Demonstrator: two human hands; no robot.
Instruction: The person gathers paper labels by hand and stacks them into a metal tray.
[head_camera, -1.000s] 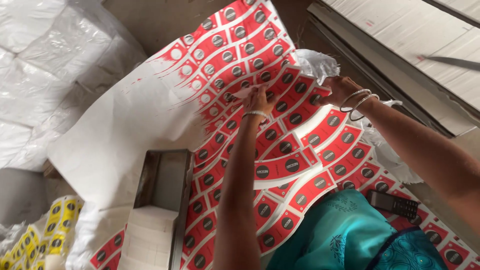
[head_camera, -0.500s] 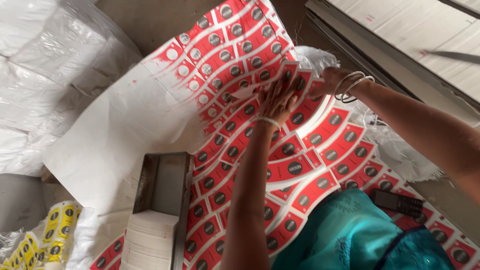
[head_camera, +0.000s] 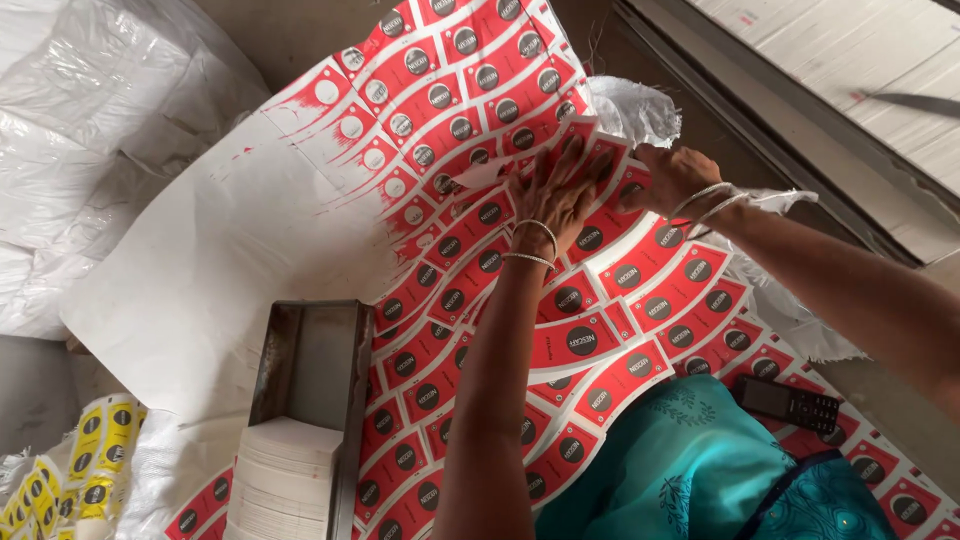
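Large red printed sheets (head_camera: 470, 130) of curved labels with round dark and white marks lie overlapping across the floor, partly on a white sheet (head_camera: 230, 260). My left hand (head_camera: 555, 190), bangles at the wrist, lies flat with fingers spread on a loose red label piece near the top of the pile. Just right of it, my right hand (head_camera: 668, 178), also with bangles, is curled over the edge of the same red pieces, gripping them. A teal garment (head_camera: 700, 470) covers my lap at the bottom.
A grey metal tray (head_camera: 310, 365) lies at lower left with a stack of white cards (head_camera: 285, 475) at its near end. Yellow labels (head_camera: 90, 460) sit at bottom left, a black phone (head_camera: 790, 405) at right, white plastic sacks (head_camera: 80, 130) at left, boards (head_camera: 850, 60) upper right.
My left hand moved right and up, and went from pinching at the sheets to lying flat. My right hand shifted slightly left, closer to it. The view has drifted a little.
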